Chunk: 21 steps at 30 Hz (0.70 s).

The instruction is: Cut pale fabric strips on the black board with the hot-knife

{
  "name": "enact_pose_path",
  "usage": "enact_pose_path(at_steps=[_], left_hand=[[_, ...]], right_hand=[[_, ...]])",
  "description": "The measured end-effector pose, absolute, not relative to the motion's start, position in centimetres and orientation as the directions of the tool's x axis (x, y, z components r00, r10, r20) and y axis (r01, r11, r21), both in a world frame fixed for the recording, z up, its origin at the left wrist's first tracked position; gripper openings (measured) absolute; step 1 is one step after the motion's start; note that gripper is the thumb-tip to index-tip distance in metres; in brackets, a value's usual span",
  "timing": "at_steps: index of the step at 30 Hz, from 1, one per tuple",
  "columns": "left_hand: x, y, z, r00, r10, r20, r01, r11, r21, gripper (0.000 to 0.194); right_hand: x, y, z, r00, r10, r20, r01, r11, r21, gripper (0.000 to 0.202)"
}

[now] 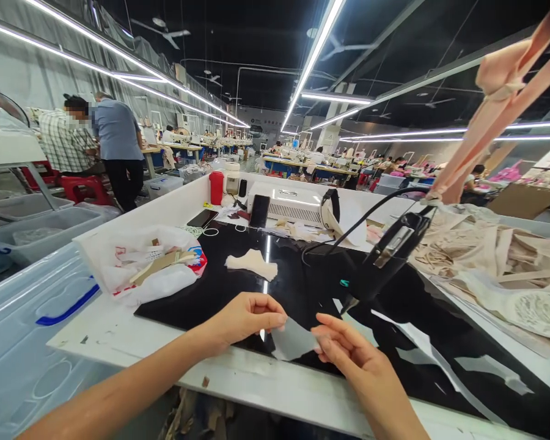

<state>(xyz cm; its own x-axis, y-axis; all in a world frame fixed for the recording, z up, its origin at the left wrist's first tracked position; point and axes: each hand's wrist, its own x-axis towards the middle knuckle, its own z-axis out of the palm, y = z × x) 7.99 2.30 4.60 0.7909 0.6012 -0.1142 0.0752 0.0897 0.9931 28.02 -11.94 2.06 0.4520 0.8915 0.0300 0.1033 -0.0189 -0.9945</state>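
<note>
A small piece of thin, greyish translucent sheet (293, 341) is stretched between my two hands, just above the front edge of the black board (201, 308). My left hand (250, 318) pinches its upper left corner between thumb and fingers. On the other side, my right hand (348, 348) pinches the right edge. Beyond my hands lies a cream fabric piece (253, 264) with a curved outline. To the right of my right hand, several pale cut pieces lie on the board, among them a long white strip (421, 342).
A black device (389, 247) with a cable and pointed tip stands at the right. A plastic bag of scraps (151, 266) sits at the left, and a phone (259, 211) leans against a white machine (293, 205). Beige garments (486, 250) are heaped at the right. Two people stand farther left.
</note>
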Motion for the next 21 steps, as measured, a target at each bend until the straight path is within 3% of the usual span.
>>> enact_pose_path(at_steps=[10,21], left_hand=[[4.8,4.1,4.9,0.706,0.668,-0.235,0.284,0.038,0.958,0.023],[4.4,5.1,4.5,0.678,0.690,-0.253,0.311,0.043,0.949,0.019]], right_hand=[[24.4,-10.0,1.5,0.364,0.927,-0.086,0.047,-0.111,-0.993,0.041],[23.6,-9.5,1.6,0.278,0.957,-0.086,0.092,-0.116,-0.989,0.030]])
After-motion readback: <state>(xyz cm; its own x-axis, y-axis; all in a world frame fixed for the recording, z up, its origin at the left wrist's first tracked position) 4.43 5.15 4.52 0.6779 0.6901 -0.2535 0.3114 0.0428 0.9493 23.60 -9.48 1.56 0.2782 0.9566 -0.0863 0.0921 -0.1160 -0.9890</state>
